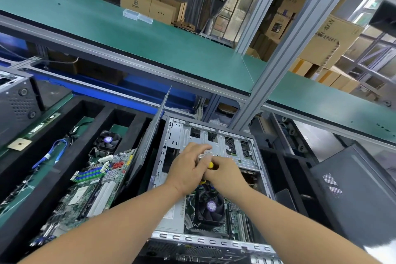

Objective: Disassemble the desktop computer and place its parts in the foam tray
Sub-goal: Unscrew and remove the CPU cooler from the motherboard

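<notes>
Your right hand [225, 174] is wrapped round a yellow-handled screwdriver [210, 165], your left hand [188, 170] bracing alongside, fingers loosely curled. Both work over the open grey metal desktop case [214, 178] lying flat on the table, probably so screws face upward. The black foam tray [64, 152] sits just left, already holding a green motherboard [90, 191]

A long green conveyor belt [150, 36] runs across the far side, left to right. Two small clear plastic boxes [137, 15] lie side by side on it. A grey aluminium post [278, 53] rises at an angle in front of the belt on the right. Beyond the belt, brown cardboard boxes [150, 6] stand stacked, with more cartons [330, 36] at far right.
</notes>
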